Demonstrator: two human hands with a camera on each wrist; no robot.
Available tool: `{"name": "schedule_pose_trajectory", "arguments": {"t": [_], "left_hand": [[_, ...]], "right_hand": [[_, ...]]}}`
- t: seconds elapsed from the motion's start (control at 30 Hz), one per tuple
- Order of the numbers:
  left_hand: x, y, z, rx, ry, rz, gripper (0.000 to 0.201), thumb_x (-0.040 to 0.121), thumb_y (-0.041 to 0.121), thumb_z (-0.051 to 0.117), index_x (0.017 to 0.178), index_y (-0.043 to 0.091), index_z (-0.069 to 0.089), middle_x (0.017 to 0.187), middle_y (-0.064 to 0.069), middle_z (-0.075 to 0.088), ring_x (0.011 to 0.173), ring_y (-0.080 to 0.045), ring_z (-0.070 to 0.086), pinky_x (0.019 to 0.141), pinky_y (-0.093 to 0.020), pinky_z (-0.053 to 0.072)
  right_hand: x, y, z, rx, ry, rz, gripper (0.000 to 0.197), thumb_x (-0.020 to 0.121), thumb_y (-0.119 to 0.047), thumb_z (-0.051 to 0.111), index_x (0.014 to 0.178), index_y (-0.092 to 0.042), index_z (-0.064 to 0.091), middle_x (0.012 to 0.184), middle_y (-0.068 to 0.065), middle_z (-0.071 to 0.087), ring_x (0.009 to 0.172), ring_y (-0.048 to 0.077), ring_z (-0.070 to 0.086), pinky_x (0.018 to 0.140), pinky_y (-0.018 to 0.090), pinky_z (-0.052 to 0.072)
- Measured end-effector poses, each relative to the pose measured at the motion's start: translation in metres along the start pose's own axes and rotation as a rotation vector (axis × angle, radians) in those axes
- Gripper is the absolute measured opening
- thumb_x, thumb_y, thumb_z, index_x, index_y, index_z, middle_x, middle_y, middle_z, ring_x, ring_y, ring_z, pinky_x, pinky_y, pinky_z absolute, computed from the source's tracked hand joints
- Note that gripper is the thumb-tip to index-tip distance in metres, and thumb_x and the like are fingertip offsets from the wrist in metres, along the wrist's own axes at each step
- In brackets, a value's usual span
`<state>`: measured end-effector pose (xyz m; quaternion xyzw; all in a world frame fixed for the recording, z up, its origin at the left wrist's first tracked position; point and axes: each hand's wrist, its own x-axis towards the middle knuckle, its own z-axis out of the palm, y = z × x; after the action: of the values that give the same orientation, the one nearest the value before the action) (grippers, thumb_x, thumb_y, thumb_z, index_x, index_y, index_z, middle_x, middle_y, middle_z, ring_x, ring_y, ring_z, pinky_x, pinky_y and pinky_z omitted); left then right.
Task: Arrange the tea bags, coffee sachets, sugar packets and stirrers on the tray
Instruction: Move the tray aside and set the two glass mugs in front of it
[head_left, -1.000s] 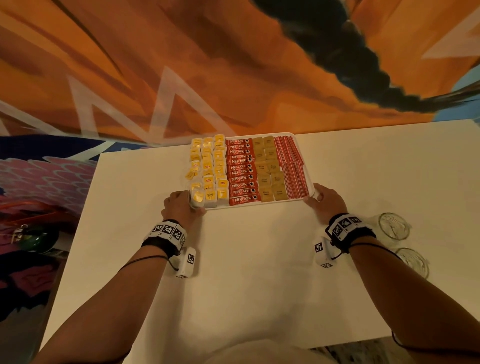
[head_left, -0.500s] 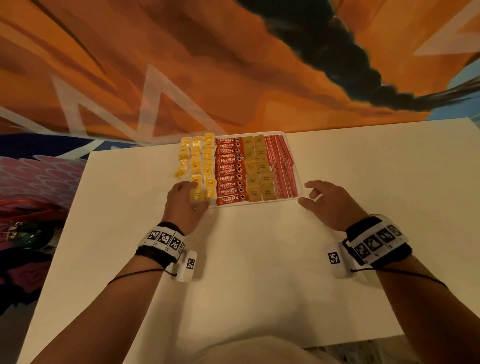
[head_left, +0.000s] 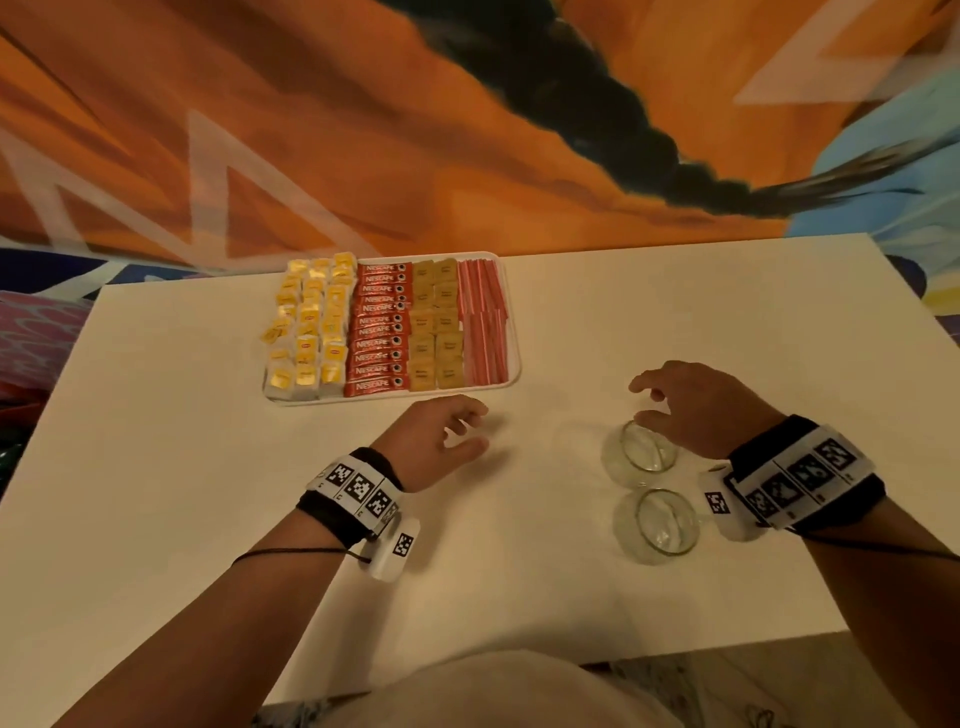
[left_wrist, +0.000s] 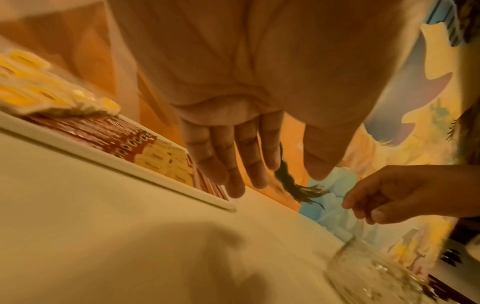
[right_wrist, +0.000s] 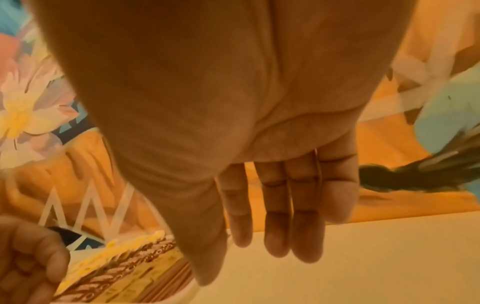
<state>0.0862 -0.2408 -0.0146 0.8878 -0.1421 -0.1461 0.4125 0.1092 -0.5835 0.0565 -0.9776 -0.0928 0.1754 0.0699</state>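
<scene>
Head view: tray (head_left: 511, 382) sits upper-center, packed with tea bags (head_left: 311, 332), coffee sachets (head_left: 378, 328), sugar packets (head_left: 436, 325) and stirrers (head_left: 485, 322). Looks basically done. Left hand (head_left: 434, 441) and right hand (head_left: 696, 405) hover empty, lower-center and lower-right. Wrist views: fingers (left_wrist: 221, 160) loose, relaxed (right_wrist: 285, 205). At most a straightening nudge left.

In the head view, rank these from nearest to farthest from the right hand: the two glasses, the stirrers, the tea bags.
From the right hand:
1. Farther glass, just beneath its fingers.
2. Nearer glass, beside the wrist.
3. Stirrers, tray's right edge.
4. Tea bags, tray's left side.
</scene>
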Motion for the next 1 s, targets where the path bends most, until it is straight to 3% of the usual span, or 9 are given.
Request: {"name": "schedule_pose_trajectory", "arguments": {"t": [0.17, 0.3, 0.43, 0.57, 0.67, 0.73, 0.83, 0.9, 1.0], "left_hand": [[0.011, 0.028, 0.038, -0.043, -0.043, 0.016, 0.033, 0.087, 0.034, 0.072, 0.118, 0.028, 0.063, 0.105, 0.015, 0.066, 0.092, -0.005, 0.062, 0.082, -0.037, 0.055], [0.014, 0.043, 0.057, -0.069, -0.070, 0.001, 0.033, 0.088, 0.033, 0.072, 0.119, 0.027, 0.063, 0.106, 0.014, 0.066, 0.093, -0.006, 0.062, 0.085, -0.038, 0.054], [0.013, 0.052, 0.066, -0.083, -0.084, -0.003, 0.035, 0.088, 0.034, 0.072, 0.121, 0.028, 0.061, 0.107, 0.014, 0.065, 0.095, -0.007, 0.061, 0.085, -0.038, 0.054], [0.014, 0.063, 0.070, -0.110, -0.079, -0.001, 0.048, 0.085, 0.037, 0.074, 0.129, 0.029, 0.056, 0.113, 0.013, 0.062, 0.099, -0.008, 0.060, 0.085, -0.036, 0.054], [0.017, 0.074, 0.071, -0.088, -0.071, 0.027, 0.071, 0.080, 0.044, 0.078, 0.141, 0.032, 0.044, 0.131, 0.012, 0.055, 0.111, -0.005, 0.056, 0.089, -0.032, 0.053], [0.020, 0.084, 0.072, -0.079, -0.064, 0.060, 0.088, 0.076, 0.047, 0.081, 0.149, 0.033, 0.033, 0.144, 0.011, 0.045, 0.120, -0.004, 0.050, 0.093, -0.024, 0.050], [0.026, 0.094, 0.077, -0.099, -0.053, 0.117, 0.102, 0.071, 0.048, 0.085, 0.153, 0.029, 0.027, 0.149, 0.011, 0.041, 0.128, -0.002, 0.045, 0.099, -0.018, 0.043], [0.028, 0.096, 0.082, -0.113, -0.040, 0.155, 0.101, 0.069, 0.047, 0.087, 0.151, 0.024, 0.032, 0.146, 0.009, 0.047, 0.124, -0.001, 0.049, 0.101, -0.018, 0.043], [0.026, 0.096, 0.085, -0.122, -0.011, 0.171, 0.096, 0.067, 0.041, 0.090, 0.146, 0.020, 0.040, 0.137, 0.008, 0.054, 0.109, 0.008, 0.053, 0.089, -0.009, 0.042]], "right_hand": [[0.004, 0.030, 0.012, -0.045, -0.089, 0.030, 0.034, 0.096, -0.038, 0.060, 0.129, -0.031, 0.062, 0.125, -0.006, 0.059, 0.118, 0.015, 0.055, 0.100, 0.030, 0.041], [0.011, 0.035, 0.020, -0.030, -0.148, -0.004, 0.029, 0.097, -0.038, 0.056, 0.121, -0.028, 0.070, 0.126, -0.006, 0.067, 0.111, 0.016, 0.061, 0.090, 0.030, 0.045], [0.013, 0.034, 0.020, -0.023, -0.115, -0.041, 0.030, 0.097, -0.037, 0.055, 0.119, -0.026, 0.073, 0.123, -0.007, 0.069, 0.107, 0.016, 0.063, 0.085, 0.029, 0.046], [0.009, 0.025, 0.008, 0.004, -0.029, -0.098, 0.031, 0.098, -0.035, 0.055, 0.121, -0.025, 0.072, 0.123, -0.007, 0.070, 0.110, 0.016, 0.064, 0.091, 0.032, 0.049], [0.002, 0.013, -0.006, 0.051, 0.057, -0.179, 0.030, 0.096, -0.033, 0.057, 0.119, -0.026, 0.074, 0.110, -0.007, 0.075, 0.101, 0.017, 0.067, 0.082, 0.029, 0.049], [-0.003, 0.004, -0.015, 0.104, 0.105, -0.259, 0.025, 0.094, -0.031, 0.058, 0.109, -0.027, 0.077, 0.088, -0.008, 0.076, 0.084, 0.015, 0.067, 0.070, 0.029, 0.045], [-0.011, -0.008, -0.021, 0.165, 0.120, -0.370, 0.020, 0.093, -0.028, 0.058, 0.086, -0.028, 0.076, 0.057, -0.008, 0.061, 0.057, 0.011, 0.056, 0.056, 0.032, 0.042], [-0.014, -0.014, -0.019, 0.183, 0.123, -0.395, 0.020, 0.093, -0.027, 0.057, 0.083, -0.028, 0.074, 0.052, -0.009, 0.054, 0.052, 0.012, 0.051, 0.053, 0.033, 0.040], [-0.019, -0.016, -0.012, 0.149, 0.113, -0.403, 0.019, 0.096, -0.031, 0.054, 0.090, -0.032, 0.072, 0.058, -0.010, 0.057, 0.056, 0.011, 0.053, 0.056, 0.032, 0.040]]}}
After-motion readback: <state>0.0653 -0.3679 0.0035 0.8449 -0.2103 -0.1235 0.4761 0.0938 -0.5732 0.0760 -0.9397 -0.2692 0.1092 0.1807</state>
